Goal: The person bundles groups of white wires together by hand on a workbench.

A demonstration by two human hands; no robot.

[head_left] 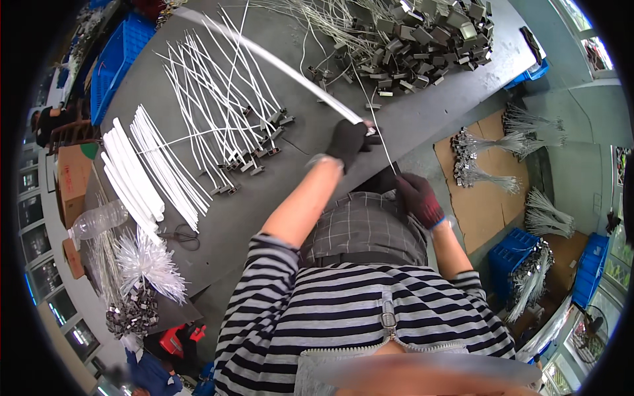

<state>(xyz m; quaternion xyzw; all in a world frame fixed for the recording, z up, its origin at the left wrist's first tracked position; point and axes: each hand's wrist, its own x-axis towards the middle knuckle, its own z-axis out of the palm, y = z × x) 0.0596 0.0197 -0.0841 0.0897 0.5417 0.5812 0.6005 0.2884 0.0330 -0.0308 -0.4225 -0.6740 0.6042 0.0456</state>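
Note:
My left hand (pixel 349 140), in a dark glove, is closed on the near end of a long white tube (pixel 264 58) that stretches away across the grey table (pixel 370 142) toward the far left. My right hand (pixel 419 198), also in a dark glove, sits lower by my lap and pinches a thin wire (pixel 380 135) that runs up to the tube's end at my left hand. The two hands are a short way apart, joined by the wire.
Finished white tubes with metal clips (pixel 218 105) lie fanned on the table, bare white tubes (pixel 135 171) beside them. A heap of metal clips with wires (pixel 422 33) fills the far right. Wire bundles (pixel 489 158) lie on cardboard; blue crates (pixel 115 59) and a plastic bottle (pixel 99 219) stand around.

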